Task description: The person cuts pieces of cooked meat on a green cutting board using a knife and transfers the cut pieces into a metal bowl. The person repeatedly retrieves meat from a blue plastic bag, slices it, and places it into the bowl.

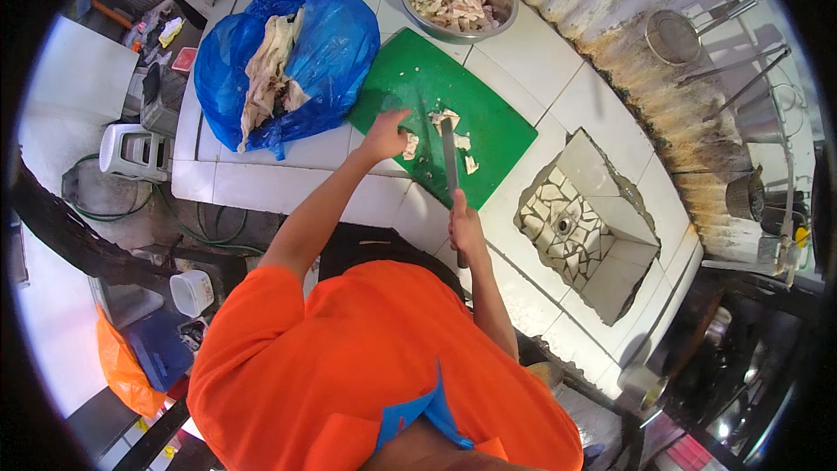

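Observation:
My right hand [465, 226] grips the handle of a long knife [450, 157], its blade reaching over the green cutting board [490, 118]. Pale cut pieces of what looks like meat lie around the blade: one piece [446, 119] at its tip, another piece [471, 164] to its right. My left hand [386, 135] hovers at the board's left edge beside a small pale piece [410, 146], fingers apart and nothing visibly in them. A large, wrinkled pale slab of meat [268, 75] rests in an open blue plastic bag [333, 39], left of the board.
Behind the board stands a steel bowl [511, 5] of chopped pieces. A tiled sink basin [621, 219] is sunk into the white tiled counter [288, 183] on the right. Strainers [673, 38] and utensils hang along the wall. A white plastic stool [127, 152] stands at left.

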